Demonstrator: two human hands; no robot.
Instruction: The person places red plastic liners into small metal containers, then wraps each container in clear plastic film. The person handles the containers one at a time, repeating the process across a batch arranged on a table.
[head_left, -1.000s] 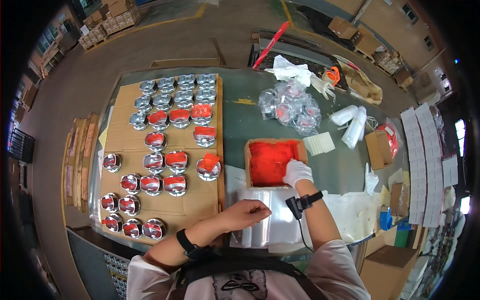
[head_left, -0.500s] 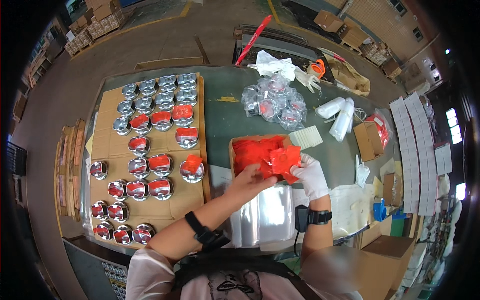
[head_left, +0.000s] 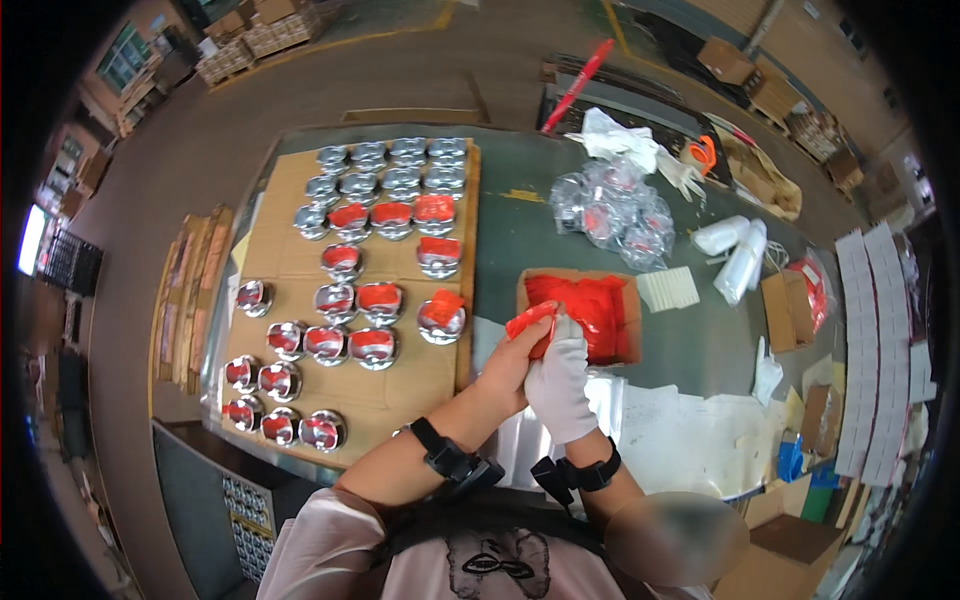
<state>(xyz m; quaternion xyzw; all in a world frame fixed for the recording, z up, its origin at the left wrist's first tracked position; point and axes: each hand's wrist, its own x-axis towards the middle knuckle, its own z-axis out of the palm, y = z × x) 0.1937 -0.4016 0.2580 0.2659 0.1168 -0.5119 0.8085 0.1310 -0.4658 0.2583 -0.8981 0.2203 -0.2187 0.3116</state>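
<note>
My bare left hand (head_left: 510,362) and my white-gloved right hand (head_left: 562,392) meet at the near left corner of a small cardboard box (head_left: 629,325). Between their fingers is a red plastic packet (head_left: 530,320), bunched narrow and pinched by both hands. More red packets (head_left: 600,308) fill the box. To the left, rows of metal pistons (head_left: 408,183) stand on a cardboard sheet (head_left: 410,415). Several of them carry red pieces; one red packet (head_left: 441,304) lies loosely on the piston nearest my left hand. Clear plastic bags (head_left: 612,420) lie partly hidden under my right wrist.
Bagged pistons (head_left: 610,215) are heaped beyond the box, with white cloths (head_left: 620,135) and an orange tape dispenser (head_left: 703,153) behind. Right of the box sit a stack of white pads (head_left: 668,289), plastic rolls (head_left: 742,262) and another open carton (head_left: 787,312).
My hands have come together and moved to the box's near left corner. The red packet, spread flat by my right hand before, is now bunched between both hands. The view has swung left.
</note>
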